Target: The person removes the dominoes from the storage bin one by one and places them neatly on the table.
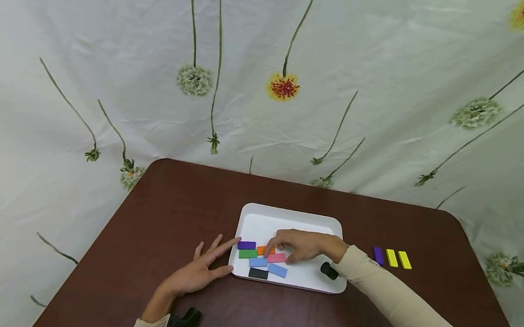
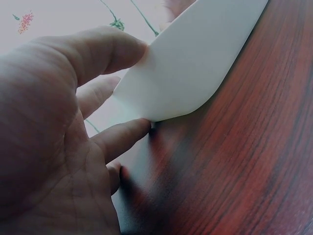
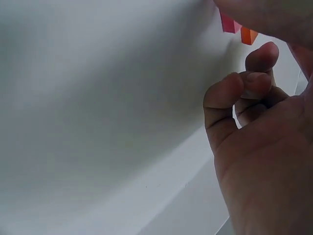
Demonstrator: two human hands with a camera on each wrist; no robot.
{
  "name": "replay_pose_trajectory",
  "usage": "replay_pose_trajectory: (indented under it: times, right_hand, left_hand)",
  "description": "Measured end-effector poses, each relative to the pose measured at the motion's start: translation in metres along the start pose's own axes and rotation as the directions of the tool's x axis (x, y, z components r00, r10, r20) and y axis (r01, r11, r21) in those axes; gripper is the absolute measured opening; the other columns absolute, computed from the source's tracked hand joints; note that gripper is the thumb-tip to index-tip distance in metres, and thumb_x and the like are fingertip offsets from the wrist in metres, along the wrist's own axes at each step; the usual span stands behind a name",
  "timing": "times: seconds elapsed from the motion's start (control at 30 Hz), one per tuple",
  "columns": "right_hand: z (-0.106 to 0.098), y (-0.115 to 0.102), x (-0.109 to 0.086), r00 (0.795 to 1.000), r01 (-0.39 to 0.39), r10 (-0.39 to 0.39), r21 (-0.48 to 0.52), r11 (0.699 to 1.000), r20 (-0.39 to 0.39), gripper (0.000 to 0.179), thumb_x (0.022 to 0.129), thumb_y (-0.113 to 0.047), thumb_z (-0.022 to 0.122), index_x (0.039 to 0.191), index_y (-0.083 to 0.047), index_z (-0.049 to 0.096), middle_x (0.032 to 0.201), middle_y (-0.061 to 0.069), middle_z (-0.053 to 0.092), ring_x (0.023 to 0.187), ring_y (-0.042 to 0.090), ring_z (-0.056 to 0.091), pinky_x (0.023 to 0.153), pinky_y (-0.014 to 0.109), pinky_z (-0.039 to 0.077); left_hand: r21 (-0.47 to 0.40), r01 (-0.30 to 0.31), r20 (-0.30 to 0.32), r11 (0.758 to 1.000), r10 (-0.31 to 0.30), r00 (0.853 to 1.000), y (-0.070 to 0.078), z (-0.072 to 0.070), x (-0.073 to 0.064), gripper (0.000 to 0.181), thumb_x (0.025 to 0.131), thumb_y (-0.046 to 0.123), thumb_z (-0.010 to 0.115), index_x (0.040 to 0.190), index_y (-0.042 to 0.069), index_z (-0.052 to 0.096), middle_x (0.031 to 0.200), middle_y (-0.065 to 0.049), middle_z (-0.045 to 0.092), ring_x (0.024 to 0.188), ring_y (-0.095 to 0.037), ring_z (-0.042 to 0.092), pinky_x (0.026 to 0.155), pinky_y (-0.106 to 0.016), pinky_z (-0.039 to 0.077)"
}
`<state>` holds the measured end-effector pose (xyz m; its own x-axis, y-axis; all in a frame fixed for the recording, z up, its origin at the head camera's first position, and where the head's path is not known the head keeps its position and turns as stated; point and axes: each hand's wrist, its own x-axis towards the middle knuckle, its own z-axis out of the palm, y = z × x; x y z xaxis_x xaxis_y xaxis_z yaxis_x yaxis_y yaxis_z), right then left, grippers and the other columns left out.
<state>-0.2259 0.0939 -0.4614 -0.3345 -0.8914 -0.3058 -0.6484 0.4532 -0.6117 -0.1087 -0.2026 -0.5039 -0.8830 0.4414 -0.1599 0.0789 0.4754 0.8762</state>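
A white tray holds several small rectangular blocks, grouped towards its left end. My right hand reaches in from the right, thumb and index finger at opposite ends of a pink block, pinching it. In the right wrist view the other fingers curl inward, and the pink block and an orange block show beside the thumb. My left hand is spread against the tray's left side, its fingertips touching the tray wall. Around the pink block lie green, purple, blue and black blocks.
Right of the tray, a purple block and two yellow blocks lie on the dark red-brown table. Black wrist straps show on the left wrist and right wrist. A flower-printed cloth hangs behind the table.
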Motion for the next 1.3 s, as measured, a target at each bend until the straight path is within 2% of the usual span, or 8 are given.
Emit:
replay_pose_trajectory:
  times: [0.13,0.4,0.8,0.9,1.03,1.3]
  right_hand:
    - [-0.0019,0.0026,-0.0013,1.0,0.007,-0.007,0.007,1.0,-0.013,0.047,0.081,0.005,0.071,0.12,-0.023,0.068,0.097,0.002,0.052,0.094,0.01,0.045,0.086,0.023,0.039]
    - [-0.0017,0.0022,0.003,0.999,0.054,-0.054,0.032,0.998,0.0,0.046,0.081,0.005,0.07,0.119,-0.02,0.069,0.098,0.006,0.053,0.094,0.012,0.046,0.085,0.022,0.038]
    - [-0.0035,0.0003,0.0055,1.0,-0.009,0.009,0.023,1.0,0.023,0.047,0.08,0.004,0.073,0.119,-0.022,0.067,0.099,0.001,0.052,0.096,0.011,0.046,0.089,0.024,0.039]
    - [-0.0023,0.0005,0.0045,0.999,-0.046,0.045,0.026,0.999,0.029,0.046,0.08,0.002,0.075,0.117,-0.025,0.068,0.098,-0.001,0.05,0.096,0.01,0.046,0.088,0.024,0.039]
    - [0.0002,-0.0003,0.0025,0.998,-0.055,0.054,0.031,0.998,0.029,0.045,0.082,-0.002,0.077,0.117,-0.029,0.069,0.097,-0.003,0.05,0.096,0.009,0.046,0.087,0.024,0.039]
    - [0.0003,-0.0022,-0.0029,0.999,-0.039,0.039,-0.001,0.999,-0.018,0.041,0.082,-0.004,0.079,0.118,-0.02,0.068,0.094,-0.004,0.051,0.093,0.008,0.046,0.086,0.023,0.04]
  left_hand:
    - [-0.012,-0.015,-0.006,1.0,0.015,1.0,0.0016,-0.0002,0.0002,0.065,0.1,0.035,0.061,0.158,0.033,0.032,0.165,-0.007,0.027,0.155,-0.039,-0.007,0.113,-0.065,-0.021]
    - [0.0,0.008,-0.005,1.0,-0.008,1.0,0.0017,0.0001,-0.0008,0.066,0.101,0.035,0.061,0.159,0.033,0.029,0.166,-0.008,0.024,0.155,-0.038,-0.007,0.114,-0.063,-0.02]
    - [-0.016,0.002,-0.012,1.0,-0.003,1.0,0.0049,-0.001,-0.0004,0.065,0.1,0.031,0.063,0.158,0.032,0.033,0.166,-0.009,0.025,0.155,-0.039,-0.006,0.113,-0.065,-0.022]
    - [-0.018,0.005,-0.013,1.0,-0.005,1.0,0.0048,-0.0016,-0.0016,0.065,0.1,0.031,0.063,0.158,0.033,0.033,0.166,-0.008,0.026,0.155,-0.038,-0.006,0.113,-0.065,-0.022]
    - [-0.015,0.002,-0.013,1.0,-0.002,1.0,0.004,-0.0018,-0.0016,0.065,0.1,0.032,0.063,0.158,0.033,0.032,0.166,-0.008,0.026,0.155,-0.038,-0.006,0.113,-0.065,-0.022]
    - [-0.006,0.019,-0.004,1.0,-0.019,1.0,0.0017,-0.0014,0.0006,0.067,0.1,0.036,0.062,0.158,0.036,0.029,0.166,-0.006,0.024,0.156,-0.035,-0.006,0.114,-0.063,-0.021]
